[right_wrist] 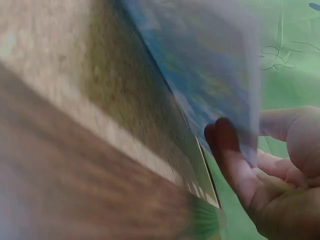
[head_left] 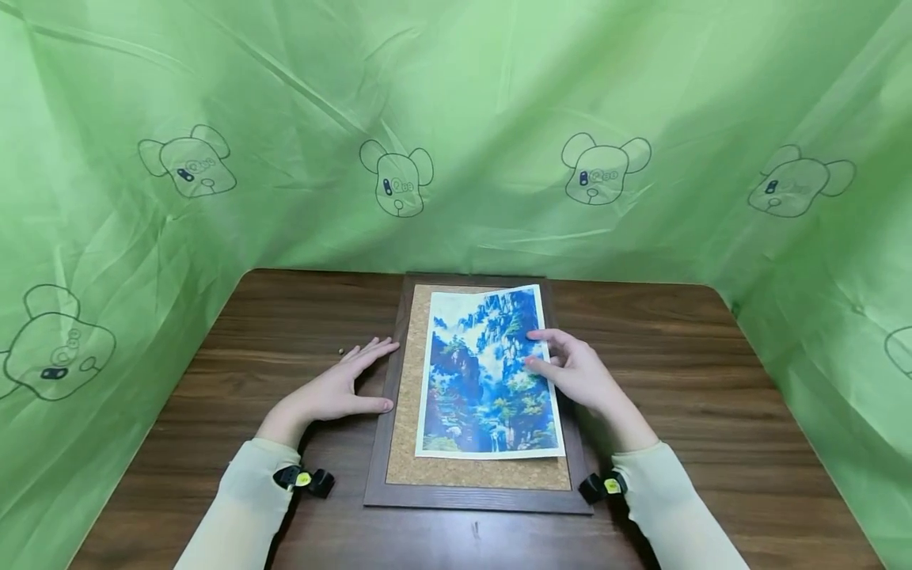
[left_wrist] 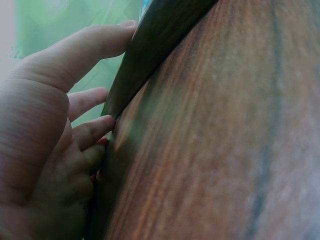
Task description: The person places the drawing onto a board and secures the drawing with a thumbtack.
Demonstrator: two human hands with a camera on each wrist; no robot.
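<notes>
Green plastic sheeting (head_left: 456,119) printed with outlined bear heads hangs on three sides of a dark brown wood-grain table (head_left: 712,380). At the middle of the table lies a dark wooden picture frame (head_left: 378,443) with a tan cork backing board (head_left: 406,412) inside it. On the cork rests a blue-and-green mountain landscape print on white-bordered paper (head_left: 484,372), slightly skewed, its right edge lying over the frame's right rail.

The left hand (head_left: 335,388) lies flat on the table just beside the frame's left rail, fingers straight and slightly spread; the left wrist view shows the thumb and fingertips touching the outer edge of that rail. The right hand (head_left: 577,372) is at the print's right edge, thumb on top of the paper and fingers curled beneath, pinching it. The right wrist view is blurred, but the paper's edge seems lifted a little off the cork there, with a fingertip (right_wrist: 225,145) showing through it.

Both arms wear pale cream sleeves (head_left: 242,507), each with a small black clip at the wrist (head_left: 305,480).
</notes>
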